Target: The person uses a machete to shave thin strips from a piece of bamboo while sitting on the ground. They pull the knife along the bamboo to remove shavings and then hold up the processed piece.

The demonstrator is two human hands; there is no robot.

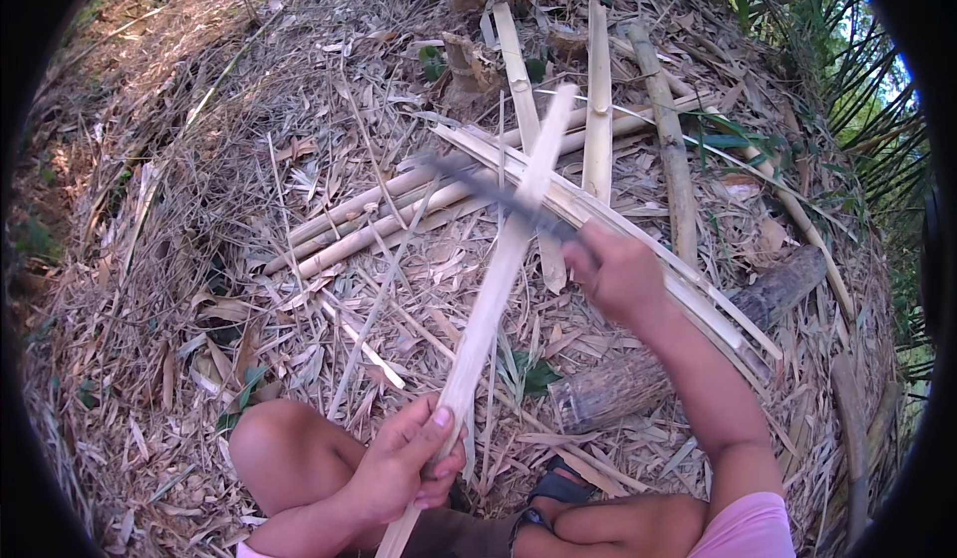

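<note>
A long pale bamboo strip (pixel 488 319) slants up and away from my lap. Near its lower end my left hand (pixel 414 448) grips it, thumb on top. My right hand (pixel 618 271) is closed round the handle of a dark-bladed knife (pixel 498 195), blurred by motion. The blade crosses the upper part of the strip, pointing to the left. Whether the edge touches the strip or passes just over it, I cannot tell.
Behind the strip lie split bamboo pieces (pixel 598 110) and bamboo poles (pixel 399 224), crossing each other. A thick log (pixel 618 394) rests by my right forearm. Stumps (pixel 469 65) stand at the far side. Dry leaves and shavings (pixel 249 309) cover the ground.
</note>
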